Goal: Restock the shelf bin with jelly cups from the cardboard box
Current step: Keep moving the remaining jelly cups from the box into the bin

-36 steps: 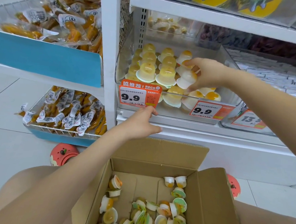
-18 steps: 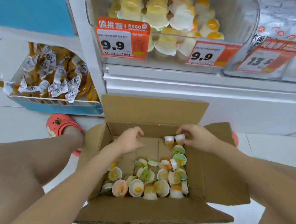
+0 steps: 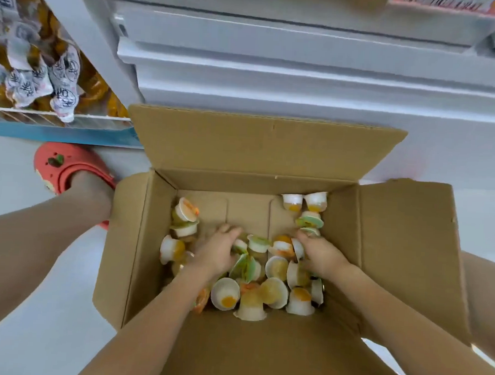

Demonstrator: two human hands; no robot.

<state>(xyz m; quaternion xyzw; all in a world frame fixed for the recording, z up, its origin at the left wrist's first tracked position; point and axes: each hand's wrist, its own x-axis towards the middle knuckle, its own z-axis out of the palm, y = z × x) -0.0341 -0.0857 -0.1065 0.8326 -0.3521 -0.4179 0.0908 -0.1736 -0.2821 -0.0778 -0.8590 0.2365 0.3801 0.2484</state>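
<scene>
Small glossy plastic jelly cups [image 3: 225, 293] (white, yellow, orange and green, tumbled every way) litter the floor of the open corrugated cardboard box [image 3: 404, 244], where the left hand [image 3: 217, 250] and right hand [image 3: 321, 255] lie knuckles-up, fingers curling into the pile, grasp unclear.

Fingertips of left hand [image 3: 218, 250] and right hand [image 3: 321, 255] buried among jelly cups [image 3: 276, 267]; grip undeterminable.

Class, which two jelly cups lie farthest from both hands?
The pair of white plastic jelly cups in the cardboard box's far right corner, standing apart from the heap.
</scene>
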